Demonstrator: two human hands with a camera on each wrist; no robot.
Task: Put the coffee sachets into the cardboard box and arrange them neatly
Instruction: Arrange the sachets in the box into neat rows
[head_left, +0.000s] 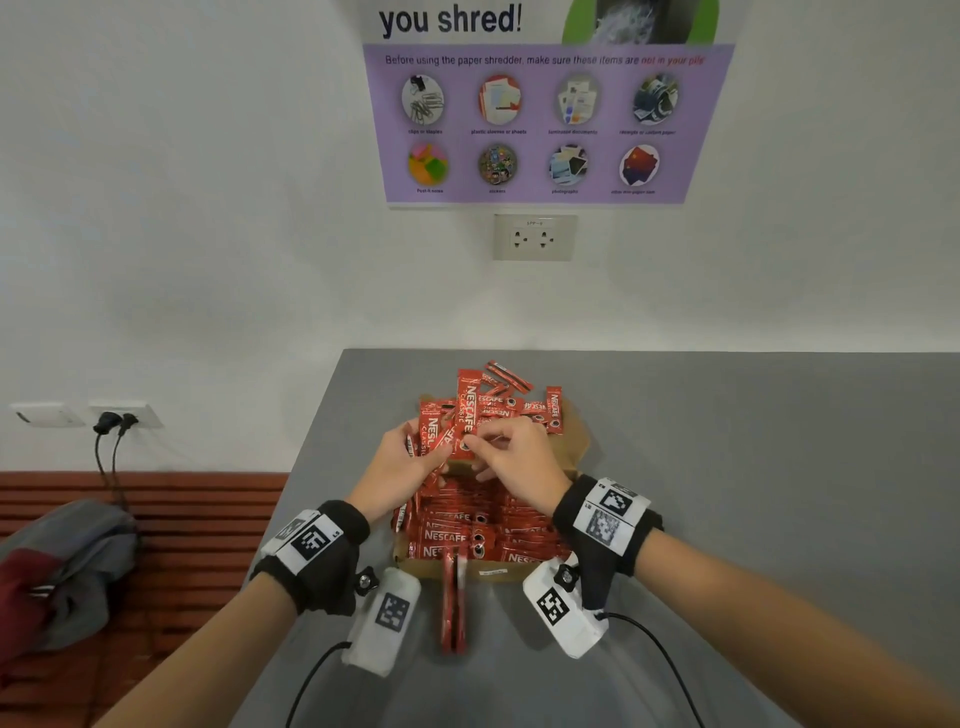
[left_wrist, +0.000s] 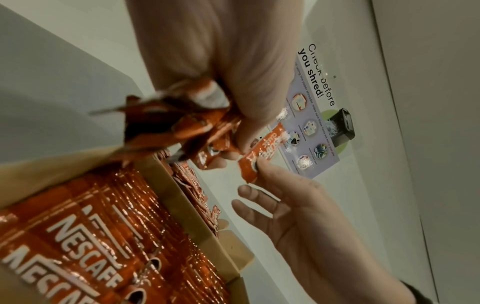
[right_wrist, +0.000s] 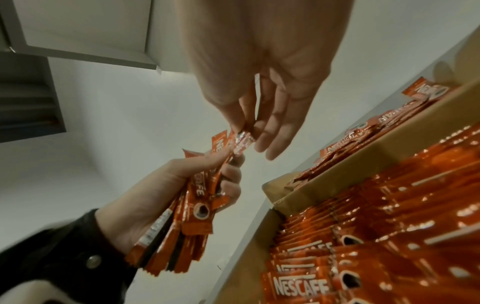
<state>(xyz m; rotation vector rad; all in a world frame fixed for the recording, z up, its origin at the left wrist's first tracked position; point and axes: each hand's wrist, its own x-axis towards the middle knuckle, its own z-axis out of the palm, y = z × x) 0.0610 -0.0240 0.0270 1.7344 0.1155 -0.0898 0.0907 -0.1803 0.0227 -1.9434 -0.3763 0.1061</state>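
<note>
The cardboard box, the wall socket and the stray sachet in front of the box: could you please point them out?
cardboard box (head_left: 574, 441), head view, far right flap.
wall socket (head_left: 534, 238), head view, faceplate centre.
stray sachet (head_left: 453, 608), head view, its middle.

Open brown cardboard box (head_left: 574, 441) on grey table, near compartment packed with neat rows of red foil coffee sachets (head_left: 483, 525), loose heap (head_left: 511, 402) at far end, two sachets (head_left: 453, 603) lying outside against near wall

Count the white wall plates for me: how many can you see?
3 wall plates. One sits just under the poster. Two sit side by side low at the left: the outer one, and one with black plugs in it. More may be out of view.
</note>
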